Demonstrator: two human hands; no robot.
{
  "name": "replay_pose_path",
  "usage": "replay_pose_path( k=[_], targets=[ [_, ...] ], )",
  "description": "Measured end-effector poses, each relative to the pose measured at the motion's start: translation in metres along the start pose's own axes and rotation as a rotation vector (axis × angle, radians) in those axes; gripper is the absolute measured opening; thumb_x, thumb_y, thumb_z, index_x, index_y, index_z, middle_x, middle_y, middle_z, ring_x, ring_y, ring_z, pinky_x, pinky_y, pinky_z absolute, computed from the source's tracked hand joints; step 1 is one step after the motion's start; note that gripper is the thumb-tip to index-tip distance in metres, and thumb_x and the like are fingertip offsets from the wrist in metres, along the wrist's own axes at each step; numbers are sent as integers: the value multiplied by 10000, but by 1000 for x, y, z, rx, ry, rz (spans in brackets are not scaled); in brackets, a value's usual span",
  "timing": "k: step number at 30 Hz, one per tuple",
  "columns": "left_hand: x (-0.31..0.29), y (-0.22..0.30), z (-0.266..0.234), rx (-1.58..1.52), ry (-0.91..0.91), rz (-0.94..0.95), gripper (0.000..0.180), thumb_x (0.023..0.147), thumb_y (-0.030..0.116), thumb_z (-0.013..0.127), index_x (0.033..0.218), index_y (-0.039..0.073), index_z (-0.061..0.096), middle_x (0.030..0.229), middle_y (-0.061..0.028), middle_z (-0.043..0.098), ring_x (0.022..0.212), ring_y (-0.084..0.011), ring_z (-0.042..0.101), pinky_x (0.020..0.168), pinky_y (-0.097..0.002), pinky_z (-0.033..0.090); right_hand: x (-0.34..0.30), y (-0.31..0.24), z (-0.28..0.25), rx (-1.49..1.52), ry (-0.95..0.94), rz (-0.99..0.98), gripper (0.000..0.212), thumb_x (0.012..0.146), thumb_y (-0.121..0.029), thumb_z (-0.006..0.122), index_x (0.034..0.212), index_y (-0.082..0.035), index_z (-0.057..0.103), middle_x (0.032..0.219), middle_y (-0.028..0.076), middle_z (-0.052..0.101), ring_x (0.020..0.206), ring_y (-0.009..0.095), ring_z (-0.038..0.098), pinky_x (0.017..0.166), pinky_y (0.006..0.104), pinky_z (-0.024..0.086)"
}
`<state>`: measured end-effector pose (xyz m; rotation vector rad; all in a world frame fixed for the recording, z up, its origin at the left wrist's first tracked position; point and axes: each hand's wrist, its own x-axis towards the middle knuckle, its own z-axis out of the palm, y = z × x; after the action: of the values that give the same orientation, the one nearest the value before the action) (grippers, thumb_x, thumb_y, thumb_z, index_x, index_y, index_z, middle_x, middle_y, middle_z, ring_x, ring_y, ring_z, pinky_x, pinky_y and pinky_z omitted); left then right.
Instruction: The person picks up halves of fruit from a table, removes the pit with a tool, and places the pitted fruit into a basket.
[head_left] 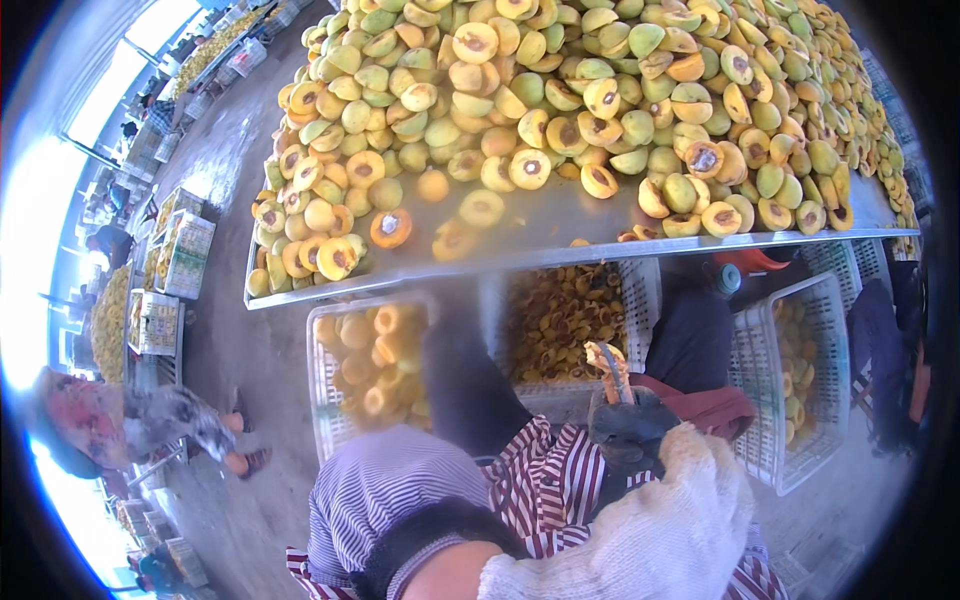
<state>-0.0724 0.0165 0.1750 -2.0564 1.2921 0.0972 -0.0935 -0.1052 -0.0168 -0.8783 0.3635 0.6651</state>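
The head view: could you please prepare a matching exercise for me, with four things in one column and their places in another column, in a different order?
Things
1. Dark glove
2. White knitted sleeve
3. Metal tabletop
4. Small brown pieces

Places
A. under the heap of fruit halves
B. in a crate below the table's near edge
C. just left of the dark red cloth in the picture
D. between the bare skin and the dark glove

Right pairs: 1-C, 2-D, 3-A, 4-B
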Motion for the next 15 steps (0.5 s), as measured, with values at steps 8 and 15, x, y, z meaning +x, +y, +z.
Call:
replay_pose_path(
  k=[8, 15],
  targets=[
    [58, -30, 34, -845, 353, 435, 190, 774, 275, 553, 796, 86, 547, 739, -58, 547, 716, -225, 590, 616, -323, 496, -3, -7, -20, 22, 31, -166, 188, 868, -212, 588, 832, -33, 540, 508, 29, 450, 365, 90, 406, 334, 229, 311],
    [228, -97, 146, -1031, 500, -135, 353, 812, 380, 550, 1014, 92, 580, 981, -121, 626, 934, -289, 590, 814, -383, 453, -4, -15, -46, 35, 152, -155, 217, 887, -217, 523, 756, -44, 535, 505, 6, 445, 391, 88, 421, 362, 228, 311]
  ],
)
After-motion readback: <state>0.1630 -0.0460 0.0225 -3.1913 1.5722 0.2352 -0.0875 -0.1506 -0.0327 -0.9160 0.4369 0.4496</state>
